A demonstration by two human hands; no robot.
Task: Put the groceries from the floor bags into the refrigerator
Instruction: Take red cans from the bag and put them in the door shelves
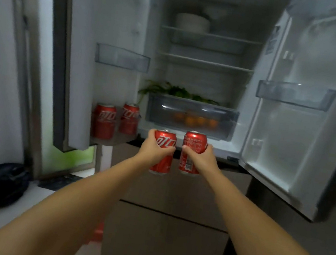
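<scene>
The refrigerator (203, 71) stands in front of me with both upper doors swung open. My left hand (152, 148) grips a red cola can (165, 140) and my right hand (200, 157) grips a second red cola can (195, 141). Both cans are upright, side by side, held just in front of the fridge's lower edge below the clear drawer (192, 115). Two more red cola cans (104, 121) stand in the bottom bin of the left door (103, 30).
Oranges (194, 120) lie in the clear drawer, leafy greens (174, 91) on top of it. A white bowl (192, 23) sits on the top shelf. The right door (294, 124) has bare bins. A black bag (5, 183) lies on the floor at left. Brown freezer drawers (169, 226) are below.
</scene>
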